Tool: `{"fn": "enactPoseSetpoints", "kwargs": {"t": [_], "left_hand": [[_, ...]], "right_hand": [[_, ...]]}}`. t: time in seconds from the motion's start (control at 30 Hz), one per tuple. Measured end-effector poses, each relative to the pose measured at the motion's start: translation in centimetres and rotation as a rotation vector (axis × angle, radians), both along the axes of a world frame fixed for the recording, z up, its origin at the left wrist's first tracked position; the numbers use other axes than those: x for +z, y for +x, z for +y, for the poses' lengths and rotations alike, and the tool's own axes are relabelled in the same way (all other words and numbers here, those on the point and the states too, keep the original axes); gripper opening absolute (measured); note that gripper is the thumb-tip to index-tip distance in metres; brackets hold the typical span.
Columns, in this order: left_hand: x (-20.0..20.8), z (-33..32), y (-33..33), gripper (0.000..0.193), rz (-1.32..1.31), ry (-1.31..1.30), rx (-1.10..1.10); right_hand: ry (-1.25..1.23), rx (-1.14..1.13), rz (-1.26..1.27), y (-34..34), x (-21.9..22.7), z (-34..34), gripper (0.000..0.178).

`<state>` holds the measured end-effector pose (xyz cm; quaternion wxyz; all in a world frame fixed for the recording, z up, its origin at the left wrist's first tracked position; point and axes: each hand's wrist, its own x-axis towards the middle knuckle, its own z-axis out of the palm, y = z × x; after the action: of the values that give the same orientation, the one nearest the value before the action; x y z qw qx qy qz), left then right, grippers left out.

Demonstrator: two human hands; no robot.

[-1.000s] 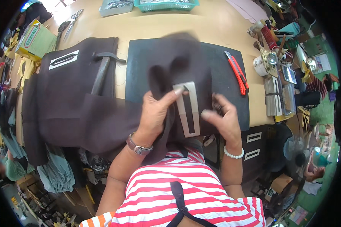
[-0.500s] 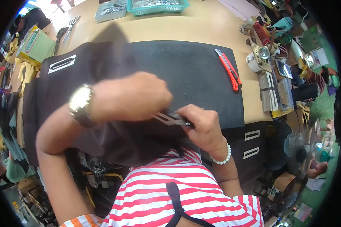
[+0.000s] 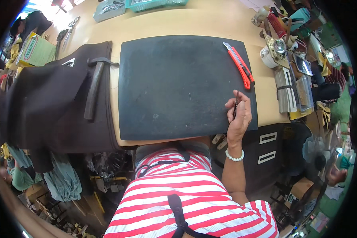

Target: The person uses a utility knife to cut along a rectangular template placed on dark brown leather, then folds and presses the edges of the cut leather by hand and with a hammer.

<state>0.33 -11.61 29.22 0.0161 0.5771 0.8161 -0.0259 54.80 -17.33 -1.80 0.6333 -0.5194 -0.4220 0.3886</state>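
My right hand [image 3: 238, 115] is closed around a slim dark tool [image 3: 236, 104], too thin to name, held upright over the right side of a black cutting mat [image 3: 166, 87]. Just beyond it, a red utility knife [image 3: 238, 66] lies on the mat with its blade out. To the left, dark brown sheets of material [image 3: 63, 107] lie stacked and folded over the table edge. A hammer [image 3: 94, 89] rests on them, its head toward the far side. My left hand is out of sight; only a blurred forearm [image 3: 25, 216] shows at the lower left.
At the back stand a clear tray [image 3: 109, 11] and a turquoise basket [image 3: 156, 4]. A green and yellow box [image 3: 37, 49] and scissors [image 3: 70, 31] are far left. On the right are a white pot [image 3: 269, 58], a banded bundle [image 3: 285, 89] and dark panels with white-edged slots [image 3: 261, 174].
The brown material has moved off the mat to the left, uncovering the hammer. My left hand has gone out of view leftward. My right hand has moved right, away from the material, still holding the tool.
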Motion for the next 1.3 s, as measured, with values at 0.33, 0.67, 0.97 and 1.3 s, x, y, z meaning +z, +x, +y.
{"fn": "enactPoseSetpoints", "kwargs": {"t": [0.33, 0.67, 0.97, 1.3], "left_hand": [[-19.5, 0.9, 25.6, 0.05, -1.669, -0.093, 0.08], [-30.3, -4.2, 35.7, 0.025, -2.177, 0.247, 0.198], [-30.0, -3.8, 31.9, 0.02, -2.056, 0.378, 0.174], [-28.9, -3.6, 32.2, 0.017, -2.109, 0.316, 0.104]], "right_hand": [[-0.093, -0.085, 0.035, 0.7, 0.2, 1.0, 0.027], [-0.116, 0.31, 0.171, -5.6, 4.7, -0.8, 0.027], [-0.315, 0.38, 0.168, -8.2, 1.6, -1.9, 0.029], [-0.435, 0.433, 0.297, -7.0, 3.3, -0.5, 0.021]]}}
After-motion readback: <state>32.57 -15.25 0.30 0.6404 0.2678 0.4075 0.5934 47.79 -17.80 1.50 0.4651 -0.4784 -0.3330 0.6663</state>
